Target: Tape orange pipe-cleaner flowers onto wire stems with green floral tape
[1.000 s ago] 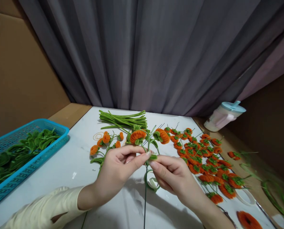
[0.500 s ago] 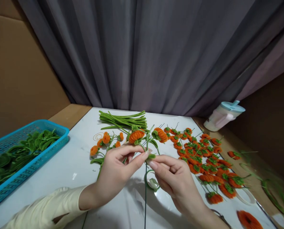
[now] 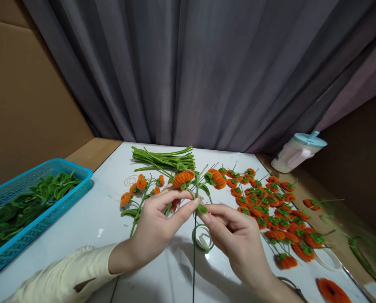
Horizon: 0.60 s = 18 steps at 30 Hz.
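My left hand (image 3: 162,219) pinches the green stem (image 3: 194,256) of a fuzzy branch just under its leaves. Two orange pumpkins, one at the left (image 3: 183,179) and one at the right (image 3: 217,179), hang from the branch above my fingers. My right hand (image 3: 238,233) has thumb and forefinger closed on a small green leaf (image 3: 202,209) beside the stem, close to my left fingertips. Below the hands a roll of green tape (image 3: 203,238) lies on the white table. Another branch with small orange pumpkins (image 3: 141,182) lies behind my left hand.
A blue basket (image 3: 87,179) of green leaves stands at the left. Green fuzzy stems (image 3: 165,159) lie at the back. Many-stemmed orange pumpkins (image 3: 271,201) spread over the right side. Beyond them stands a lidded cup (image 3: 297,152). A ring-shaped orange piece (image 3: 332,290) is at the lower right.
The small leaf in my right fingers has tilted and shows more of its face. Both hands and the branch sit slightly further right in view, as does the whole scene.
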{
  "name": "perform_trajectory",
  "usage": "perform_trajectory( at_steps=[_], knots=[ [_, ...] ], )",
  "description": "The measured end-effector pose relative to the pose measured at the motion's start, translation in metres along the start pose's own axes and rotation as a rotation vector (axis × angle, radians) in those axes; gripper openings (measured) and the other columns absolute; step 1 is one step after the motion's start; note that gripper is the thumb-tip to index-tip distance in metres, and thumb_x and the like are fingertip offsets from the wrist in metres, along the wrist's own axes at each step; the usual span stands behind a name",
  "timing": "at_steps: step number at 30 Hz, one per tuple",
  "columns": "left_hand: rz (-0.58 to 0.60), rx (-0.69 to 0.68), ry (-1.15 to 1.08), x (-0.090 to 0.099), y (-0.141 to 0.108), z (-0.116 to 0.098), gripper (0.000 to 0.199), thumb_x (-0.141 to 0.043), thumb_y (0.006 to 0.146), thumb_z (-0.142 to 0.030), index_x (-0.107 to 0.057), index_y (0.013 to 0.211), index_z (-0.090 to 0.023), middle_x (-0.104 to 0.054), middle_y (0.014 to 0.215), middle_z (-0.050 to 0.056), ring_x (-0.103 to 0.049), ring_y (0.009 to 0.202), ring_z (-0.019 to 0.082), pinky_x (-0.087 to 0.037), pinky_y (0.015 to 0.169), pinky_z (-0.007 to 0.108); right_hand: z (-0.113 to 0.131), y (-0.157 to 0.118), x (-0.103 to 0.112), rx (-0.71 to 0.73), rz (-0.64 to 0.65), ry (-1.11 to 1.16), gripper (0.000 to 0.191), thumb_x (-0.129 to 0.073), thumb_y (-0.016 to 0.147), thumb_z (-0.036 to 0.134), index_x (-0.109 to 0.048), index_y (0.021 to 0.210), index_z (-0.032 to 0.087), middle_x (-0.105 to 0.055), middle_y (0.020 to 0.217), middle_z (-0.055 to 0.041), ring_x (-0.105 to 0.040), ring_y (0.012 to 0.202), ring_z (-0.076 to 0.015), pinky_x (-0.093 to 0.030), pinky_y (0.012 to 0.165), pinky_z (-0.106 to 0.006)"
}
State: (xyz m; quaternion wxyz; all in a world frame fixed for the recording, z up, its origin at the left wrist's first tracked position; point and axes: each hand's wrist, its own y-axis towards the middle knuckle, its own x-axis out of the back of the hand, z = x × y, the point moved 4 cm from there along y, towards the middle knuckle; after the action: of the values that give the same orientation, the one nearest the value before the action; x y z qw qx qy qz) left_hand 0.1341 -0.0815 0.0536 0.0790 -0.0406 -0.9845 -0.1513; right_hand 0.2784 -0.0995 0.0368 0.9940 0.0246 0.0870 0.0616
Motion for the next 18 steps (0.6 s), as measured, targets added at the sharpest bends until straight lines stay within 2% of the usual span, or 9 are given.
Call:
perform_trajectory(
  at_steps=[5, 9, 11, 15, 18],
  knots=[
    [-0.007, 0.004, -0.061, -0.002, -0.001, 0.005, 0.013, -0.063, 0.081, -0.030, -0.065, 0.082, -0.017, -0.065, 0.081, 0.003, -0.057, 0.071, 0.014, -0.046, 0.064, 0.023, 0.002, 0.004, 0.001, -0.118, 0.116, 0.044, 0.019, -0.067, 0.080, 0.033, -0.067, 0.078, 0.015, -0.024, 0.047, 0.0098, -0.016, 0.041, -0.0037, -0.013, 0.037, -0.020],
    [-0.025, -0.036, -0.021, -0.003, -0.002, 0.006, 0.010, -0.062, 0.081, -0.028, -0.064, 0.081, -0.018, -0.063, 0.077, 0.001, -0.051, 0.066, 0.011, -0.044, 0.062, 0.022, 0.007, 0.005, 0.000, -0.112, 0.164, -0.053, 0.021, -0.062, 0.084, 0.036, -0.064, 0.081, 0.015, -0.026, 0.050, 0.0088, -0.018, 0.041, -0.0047, -0.014, 0.038, -0.020],
    [-0.023, -0.063, 0.006, -0.002, -0.003, 0.005, 0.008, -0.061, 0.082, -0.026, -0.064, 0.082, -0.018, -0.063, 0.076, 0.001, -0.051, 0.064, 0.011, -0.043, 0.061, 0.022, 0.013, 0.004, 0.000, -0.031, 0.176, -0.193, 0.021, -0.056, 0.088, 0.035, -0.063, 0.083, 0.015, -0.028, 0.051, 0.0079, -0.021, 0.043, -0.0061, -0.017, 0.039, -0.021],
    [-0.020, -0.144, 0.088, -0.002, -0.004, 0.000, 0.008, -0.059, 0.084, -0.024, -0.064, 0.083, -0.017, -0.064, 0.079, 0.003, -0.056, 0.071, 0.014, -0.045, 0.065, 0.023, 0.025, -0.002, -0.001, 0.246, 0.232, -0.552, 0.017, -0.046, 0.094, 0.025, -0.060, 0.089, 0.018, -0.044, 0.058, 0.0030, -0.034, 0.047, -0.0086, -0.028, 0.046, -0.023],
    [-0.013, -0.173, 0.115, -0.002, -0.004, -0.003, 0.009, -0.058, 0.085, -0.024, -0.064, 0.082, -0.017, -0.065, 0.079, 0.003, -0.058, 0.073, 0.015, -0.046, 0.065, 0.024, 0.027, -0.004, 0.000, 0.301, 0.254, -0.649, 0.016, -0.043, 0.095, 0.024, -0.058, 0.092, 0.019, -0.047, 0.063, 0.0017, -0.036, 0.049, -0.0089, -0.029, 0.046, -0.023]
  ],
)
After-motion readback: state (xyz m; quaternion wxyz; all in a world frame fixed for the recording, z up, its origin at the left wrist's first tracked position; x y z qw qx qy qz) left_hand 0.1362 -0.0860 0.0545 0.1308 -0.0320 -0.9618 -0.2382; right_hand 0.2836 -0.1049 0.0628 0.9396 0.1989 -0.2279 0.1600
